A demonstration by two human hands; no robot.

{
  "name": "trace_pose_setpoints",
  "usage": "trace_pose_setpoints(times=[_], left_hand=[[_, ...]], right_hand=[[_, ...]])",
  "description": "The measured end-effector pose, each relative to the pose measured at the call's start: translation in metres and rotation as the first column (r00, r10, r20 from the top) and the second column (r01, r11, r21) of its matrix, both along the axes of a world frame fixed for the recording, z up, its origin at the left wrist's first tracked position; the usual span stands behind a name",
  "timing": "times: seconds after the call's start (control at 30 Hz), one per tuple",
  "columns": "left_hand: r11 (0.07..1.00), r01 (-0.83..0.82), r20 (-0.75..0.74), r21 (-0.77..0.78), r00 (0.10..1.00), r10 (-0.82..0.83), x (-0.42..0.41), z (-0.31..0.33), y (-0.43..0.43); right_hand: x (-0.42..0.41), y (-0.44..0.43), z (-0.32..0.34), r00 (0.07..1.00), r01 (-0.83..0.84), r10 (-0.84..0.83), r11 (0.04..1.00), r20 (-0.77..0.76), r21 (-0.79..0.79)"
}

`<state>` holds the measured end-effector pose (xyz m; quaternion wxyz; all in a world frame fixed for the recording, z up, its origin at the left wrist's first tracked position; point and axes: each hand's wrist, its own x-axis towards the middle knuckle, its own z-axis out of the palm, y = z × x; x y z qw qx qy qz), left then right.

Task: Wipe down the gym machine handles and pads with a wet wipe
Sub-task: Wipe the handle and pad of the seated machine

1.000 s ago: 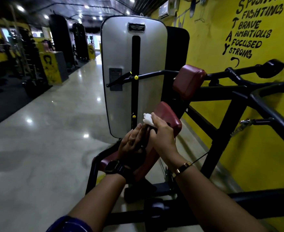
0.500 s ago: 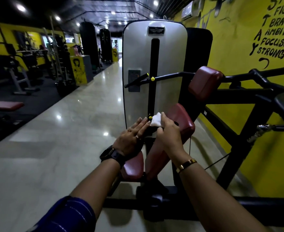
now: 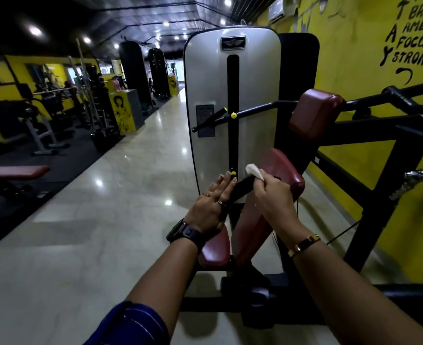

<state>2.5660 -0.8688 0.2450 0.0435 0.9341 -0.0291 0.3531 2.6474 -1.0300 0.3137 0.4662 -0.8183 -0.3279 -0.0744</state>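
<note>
The right hand (image 3: 272, 197) pinches the white wet wipe (image 3: 254, 171) with curled fingers and holds it at the upper end of the black handle (image 3: 241, 187) of the gym machine. The left hand (image 3: 211, 207) lies on the lower part of the same handle; its fingers (image 3: 224, 185) are straight and released, and they only touch it. Just behind the wipe is a dark red pad (image 3: 283, 170), tilted, and a second red pad (image 3: 315, 113) sits higher on the black frame. The silver cover (image 3: 205, 70) of the machine stands upright behind the hands, near the yellow wall (image 3: 354, 58).
</note>
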Motion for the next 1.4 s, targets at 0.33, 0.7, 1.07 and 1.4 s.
trace_pose_setpoints(times=[0.33,0.7,1.07,1.4], left_hand=[[0.99,0.135,-0.142,-0.04,0.98,-0.14,-0.009,0.001,0.011],[0.874,0.409,-0.114,0.263,0.913,-0.393,-0.016,0.002,0.068],[0.772,0.506,-0.094,0.385,0.854,-0.512,0.001,0.003,0.083],[0.395,0.759,-0.196,0.518,0.555,-0.808,0.051,0.034,0.106]], right_hand=[[0.005,0.028,0.019,0.985,0.155,-0.125,0.94,0.118,-0.303],[-0.023,0.057,0.023,0.872,0.476,-0.482,0.8,0.082,-0.366],[-0.025,0.062,0.037,0.808,0.562,-0.587,0.795,-0.055,-0.226],[0.002,0.075,0.043,0.749,0.574,-0.644,0.748,-0.157,-0.334]])
